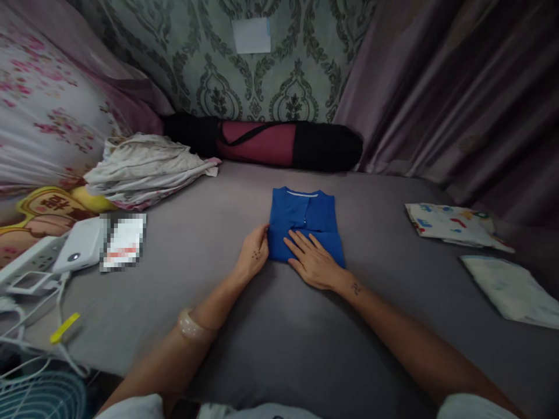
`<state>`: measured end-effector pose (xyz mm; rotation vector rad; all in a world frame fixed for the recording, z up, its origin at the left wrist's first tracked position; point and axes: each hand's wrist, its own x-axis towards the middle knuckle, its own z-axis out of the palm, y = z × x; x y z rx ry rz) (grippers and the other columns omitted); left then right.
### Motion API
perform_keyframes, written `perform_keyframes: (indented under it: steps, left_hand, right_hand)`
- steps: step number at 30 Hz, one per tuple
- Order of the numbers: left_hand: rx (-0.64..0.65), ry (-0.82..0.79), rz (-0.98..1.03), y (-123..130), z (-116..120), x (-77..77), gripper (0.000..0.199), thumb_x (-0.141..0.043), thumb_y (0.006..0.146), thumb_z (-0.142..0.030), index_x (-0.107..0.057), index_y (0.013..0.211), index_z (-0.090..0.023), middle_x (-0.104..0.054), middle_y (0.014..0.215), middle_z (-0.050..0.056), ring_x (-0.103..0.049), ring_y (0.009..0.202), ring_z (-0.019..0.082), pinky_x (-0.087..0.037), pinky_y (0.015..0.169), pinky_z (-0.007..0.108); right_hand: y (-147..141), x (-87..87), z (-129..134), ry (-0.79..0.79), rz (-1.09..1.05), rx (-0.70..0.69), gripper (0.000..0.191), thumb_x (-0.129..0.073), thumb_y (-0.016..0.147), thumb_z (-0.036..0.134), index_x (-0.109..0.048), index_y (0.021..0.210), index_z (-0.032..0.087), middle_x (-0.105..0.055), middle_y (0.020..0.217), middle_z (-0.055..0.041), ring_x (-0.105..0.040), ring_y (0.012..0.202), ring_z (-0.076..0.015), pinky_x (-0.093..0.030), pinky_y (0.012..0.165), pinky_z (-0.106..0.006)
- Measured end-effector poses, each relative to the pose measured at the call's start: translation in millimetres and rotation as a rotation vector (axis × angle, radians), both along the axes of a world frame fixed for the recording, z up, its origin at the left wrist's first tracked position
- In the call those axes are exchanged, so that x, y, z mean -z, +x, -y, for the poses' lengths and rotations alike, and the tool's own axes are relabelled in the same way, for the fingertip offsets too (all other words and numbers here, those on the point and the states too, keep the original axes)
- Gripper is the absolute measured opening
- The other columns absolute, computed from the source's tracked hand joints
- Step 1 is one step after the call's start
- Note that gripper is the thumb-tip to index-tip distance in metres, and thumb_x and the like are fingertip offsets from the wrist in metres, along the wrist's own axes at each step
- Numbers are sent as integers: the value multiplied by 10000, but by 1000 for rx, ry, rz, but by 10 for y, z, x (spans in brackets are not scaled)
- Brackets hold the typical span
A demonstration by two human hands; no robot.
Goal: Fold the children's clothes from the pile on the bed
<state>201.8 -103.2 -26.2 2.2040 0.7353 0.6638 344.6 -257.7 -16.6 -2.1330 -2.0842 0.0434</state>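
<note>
A blue shirt [308, 215] lies folded into a neat rectangle on the grey bed sheet [279, 337], its collar pointing away from me. At its left edge, my left hand [254, 251] is turned on its side, with the fingers pressed together on the folded cloth; the fingertips are partly hidden. Flat on the lower part of the shirt rests my right hand [315, 262], its fingers spread apart. A short placket with a small button shows above the fold.
Two folded patterned cloths [458, 226] [513, 290] lie to the right. At the left are a fabric pile [148, 166], a white power bank [82, 244], a power strip [32, 262] and cables. A black-and-maroon long bag [257, 144] lies along the wall. A blue fan [41, 396] stands below the bed's edge.
</note>
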Motion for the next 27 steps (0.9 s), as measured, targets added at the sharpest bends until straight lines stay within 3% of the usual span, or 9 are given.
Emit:
perform_keyframes:
  steps: [5, 9, 15, 20, 27]
  left_hand:
    - [-93, -100, 31, -2, -6, -40, 409, -342, 915, -183, -575, 1249, -145, -646, 1235, 132, -593, 1159, 245, -444, 1045, 455]
    - [-158, -127, 61, -17, -17, -77, 431, -328, 884, -148, -561, 1244, -107, -647, 1198, 150, -603, 1122, 235, -440, 1041, 426]
    - [-192, -137, 104, -32, -13, -91, 399, -338, 879, -144, -568, 1204, -133, -647, 1208, 126, -596, 1132, 222, -430, 1054, 414]
    - [-163, -120, 99, -24, -11, -57, 414, -349, 861, -133, -567, 1212, -137, -646, 1217, 120, -597, 1139, 218, -432, 1061, 416]
    - [-140, -75, 99, -53, -21, -66, 383, -358, 896, -170, -577, 1210, -141, -641, 1238, 125, -591, 1162, 232, -430, 1065, 427]
  right_hand:
    - [2, -124, -39, -21, -10, 12, 567, -274, 1013, 446, -381, 1493, 163, -296, 1574, -124, -270, 1450, -277, -225, 1179, -517]
    - [-125, -238, -266, 58, 1, -11, 556, -248, 1018, 424, -430, 1463, 145, -309, 1569, -123, -218, 1469, -256, -148, 1202, -519]
    - [-331, -89, -550, 0, -51, -89, 596, -277, 1009, 431, -345, 1498, 97, -291, 1574, -133, -181, 1479, -250, -136, 1210, -501]
    - [-356, -53, -544, -22, -109, -93, 601, -306, 1003, 404, -337, 1489, 51, -303, 1563, -160, -197, 1473, -270, -126, 1205, -515]
    - [-280, -178, -500, -36, -270, -101, 610, -302, 1017, 409, -298, 1501, 37, -271, 1580, -143, -171, 1479, -234, -105, 1216, -451]
